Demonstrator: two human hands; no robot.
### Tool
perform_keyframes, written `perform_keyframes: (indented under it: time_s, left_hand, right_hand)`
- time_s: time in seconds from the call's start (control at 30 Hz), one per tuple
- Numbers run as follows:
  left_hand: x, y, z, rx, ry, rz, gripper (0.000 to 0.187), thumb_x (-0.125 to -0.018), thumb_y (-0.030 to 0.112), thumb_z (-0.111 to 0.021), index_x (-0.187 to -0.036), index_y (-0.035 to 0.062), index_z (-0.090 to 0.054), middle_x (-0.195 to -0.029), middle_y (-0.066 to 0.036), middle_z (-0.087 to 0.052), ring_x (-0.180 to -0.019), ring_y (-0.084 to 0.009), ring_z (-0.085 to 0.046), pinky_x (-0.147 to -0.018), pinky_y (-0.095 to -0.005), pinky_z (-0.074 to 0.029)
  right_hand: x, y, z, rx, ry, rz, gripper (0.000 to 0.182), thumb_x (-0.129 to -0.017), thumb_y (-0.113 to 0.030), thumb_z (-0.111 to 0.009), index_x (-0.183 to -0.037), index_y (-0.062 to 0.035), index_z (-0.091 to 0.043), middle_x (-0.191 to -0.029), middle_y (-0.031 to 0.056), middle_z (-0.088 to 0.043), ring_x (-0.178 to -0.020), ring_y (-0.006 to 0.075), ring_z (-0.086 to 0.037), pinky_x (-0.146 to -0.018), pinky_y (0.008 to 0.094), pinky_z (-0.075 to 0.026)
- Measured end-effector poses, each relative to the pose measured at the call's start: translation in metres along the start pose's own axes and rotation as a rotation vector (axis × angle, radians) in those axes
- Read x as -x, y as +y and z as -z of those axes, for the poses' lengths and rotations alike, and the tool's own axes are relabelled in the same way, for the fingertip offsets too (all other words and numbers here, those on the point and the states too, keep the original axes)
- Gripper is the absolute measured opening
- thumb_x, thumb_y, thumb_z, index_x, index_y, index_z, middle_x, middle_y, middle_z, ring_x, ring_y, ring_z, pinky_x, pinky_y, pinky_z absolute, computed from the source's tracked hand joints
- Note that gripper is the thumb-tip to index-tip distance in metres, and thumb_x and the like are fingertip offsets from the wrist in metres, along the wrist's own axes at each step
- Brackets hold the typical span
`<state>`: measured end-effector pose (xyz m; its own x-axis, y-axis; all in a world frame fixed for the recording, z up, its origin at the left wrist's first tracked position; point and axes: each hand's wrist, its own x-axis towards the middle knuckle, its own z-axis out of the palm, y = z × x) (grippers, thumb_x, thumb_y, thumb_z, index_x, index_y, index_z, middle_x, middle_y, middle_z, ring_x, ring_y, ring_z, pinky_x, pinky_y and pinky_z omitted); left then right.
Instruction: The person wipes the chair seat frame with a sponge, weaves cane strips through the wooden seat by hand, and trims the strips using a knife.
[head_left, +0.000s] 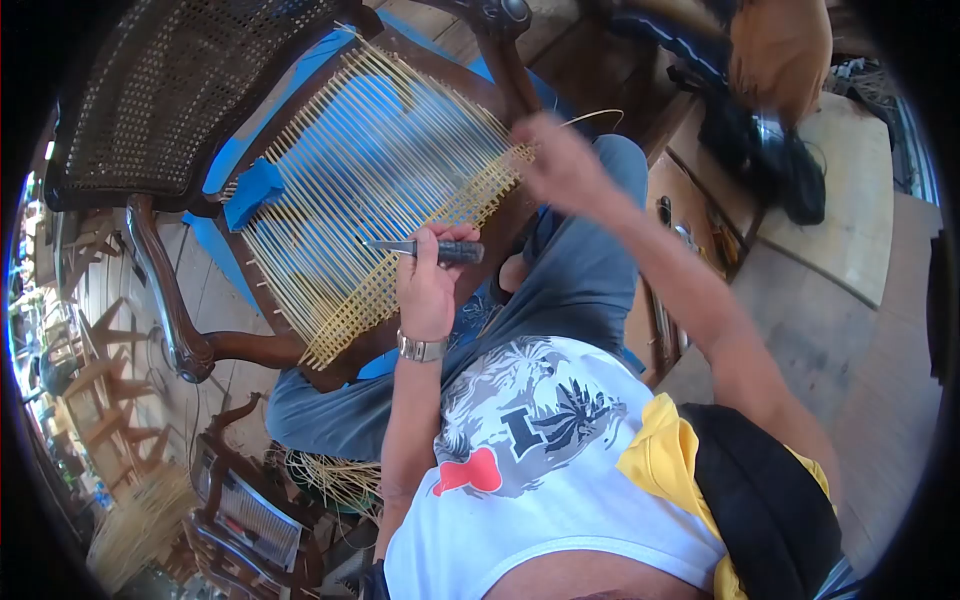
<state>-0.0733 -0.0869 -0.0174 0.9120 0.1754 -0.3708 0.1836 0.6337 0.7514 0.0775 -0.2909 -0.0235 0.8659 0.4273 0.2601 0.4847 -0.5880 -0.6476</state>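
Wooden floorboards and stacked chair frames are seen behind a dark chair tipped on its side. Over its half-woven cane seat, the left hand is closed around a dark-handled tool. At the seat's far edge, a cane strand is pinched by the right hand, arm outstretched. A large "I" is read on the shirt; the right fingertips are blurred.

Person in a printed T-shirt and jeans, arms bare.
White shirt with grey palm print, red shape, yellow and black sleeve; blue jeans; silver wristwatch on the left wrist.
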Motion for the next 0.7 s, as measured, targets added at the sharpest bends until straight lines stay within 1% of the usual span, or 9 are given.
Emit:
perform_keyframes:
  time_s: [0.07, 0.17, 0.2, 0.3, 0.33, 0.4, 0.5, 0.6, 0.7]
  left_hand:
    - [0.012, -0.006, 0.011, -0.014, 0.032, 0.02, 0.033, -0.108, 0.032, -0.047, -0.115, 0.0005, -0.054, -0.113, -0.021, -0.066, -0.106, -0.0301, -0.067, -0.089, -0.0427, -0.056]
    - [0.034, -0.01, 0.047, -0.088, 0.139, 0.103, 0.033, -0.108, 0.032, -0.048, -0.116, 0.0004, -0.054, -0.112, -0.022, -0.066, -0.107, -0.032, -0.067, -0.089, -0.0441, -0.056]
    - [0.041, -0.012, 0.054, -0.118, 0.177, 0.133, 0.033, -0.108, 0.031, -0.048, -0.116, 0.0004, -0.054, -0.111, -0.022, -0.066, -0.107, -0.0326, -0.067, -0.089, -0.0443, -0.056]
    - [0.063, -0.014, 0.076, -0.041, 0.24, 0.216, 0.033, -0.108, 0.032, -0.048, -0.117, 0.0007, -0.053, -0.111, -0.022, -0.066, -0.106, -0.0336, -0.067, -0.089, -0.0448, -0.056]
    - [0.072, -0.011, 0.09, -0.039, 0.285, 0.226, 0.035, -0.107, 0.033, -0.049, -0.118, 0.0004, -0.053, -0.111, -0.022, -0.066, -0.105, -0.0344, -0.067, -0.089, -0.0457, -0.056]
    - [0.079, -0.007, 0.097, -0.076, 0.32, 0.241, 0.035, -0.107, 0.034, -0.049, -0.119, 0.0004, -0.053, -0.112, -0.022, -0.066, -0.104, -0.0347, -0.067, -0.089, -0.046, -0.056]
    - [0.079, 0.0, 0.098, -0.118, 0.339, 0.237, 0.036, -0.107, 0.034, -0.05, -0.12, 0.0002, -0.053, -0.112, -0.022, -0.066, -0.104, -0.035, -0.067, -0.088, -0.0459, -0.056]
    - [0.081, 0.006, 0.097, -0.165, 0.349, 0.231, 0.037, -0.107, 0.034, -0.05, -0.12, -0.0001, -0.052, -0.112, -0.022, -0.067, -0.104, -0.0349, -0.068, -0.087, -0.0455, -0.056]
    - [0.086, 0.009, 0.101, -0.184, 0.355, 0.23, 0.037, -0.106, 0.036, -0.051, -0.121, 0.0021, -0.052, -0.113, -0.021, -0.067, -0.106, -0.0336, -0.067, -0.087, -0.0442, -0.055]
  right_hand:
    - [-0.025, 0.05, 0.023, 0.281, 0.036, -0.019, 0.046, -0.094, -0.043, -0.065, -0.119, -0.0043, -0.058, -0.114, 0.0179, -0.063, -0.093, 0.0365, -0.068, -0.078, 0.0458, -0.055]
    - [-0.041, 0.078, 0.028, 0.528, -0.234, -0.238, 0.054, -0.093, -0.051, -0.064, -0.123, -0.0073, -0.057, -0.118, 0.0168, -0.063, -0.102, 0.0387, -0.067, -0.086, 0.0502, -0.054]
    - [-0.042, 0.09, 0.032, 0.42, -0.248, -0.162, 0.058, -0.091, -0.058, -0.063, -0.111, -0.0044, -0.062, -0.107, 0.017, -0.067, -0.094, 0.0367, -0.069, -0.081, 0.0486, -0.054]
    - [-0.054, 0.112, 0.039, 0.255, -0.54, -0.1, 0.055, -0.089, -0.057, -0.068, -0.095, -0.0021, -0.066, -0.088, 0.0165, -0.067, -0.083, 0.0323, -0.068, -0.075, 0.045, -0.052]
    - [-0.049, 0.108, 0.033, 0.168, -0.489, -0.117, 0.052, -0.089, -0.053, -0.07, -0.091, -0.0015, -0.066, -0.083, 0.0161, -0.066, -0.081, 0.0308, -0.066, -0.073, 0.0436, -0.051]
    - [-0.047, 0.115, 0.028, -0.02, -0.388, -0.136, 0.047, -0.088, -0.046, -0.074, -0.081, -0.0002, -0.064, -0.074, 0.0152, -0.063, -0.075, 0.0277, -0.063, -0.07, 0.0408, -0.049]
    - [-0.043, 0.119, 0.017, -0.049, -0.276, -0.141, 0.036, -0.088, -0.032, -0.077, -0.082, -0.0008, -0.062, -0.075, 0.0141, -0.062, -0.071, 0.0253, -0.06, -0.068, 0.0377, -0.049]
    - [-0.033, 0.112, 0.007, -0.097, -0.188, -0.242, 0.034, -0.087, -0.027, -0.078, -0.08, -0.0001, -0.059, -0.073, 0.0132, -0.061, -0.069, 0.024, -0.058, -0.066, 0.0369, -0.048]
    - [-0.035, 0.106, 0.007, 0.009, -0.2, -0.282, 0.03, -0.087, -0.026, -0.078, -0.083, -0.0009, -0.063, -0.073, 0.0127, -0.06, -0.069, 0.0229, -0.059, -0.067, 0.0352, -0.049]
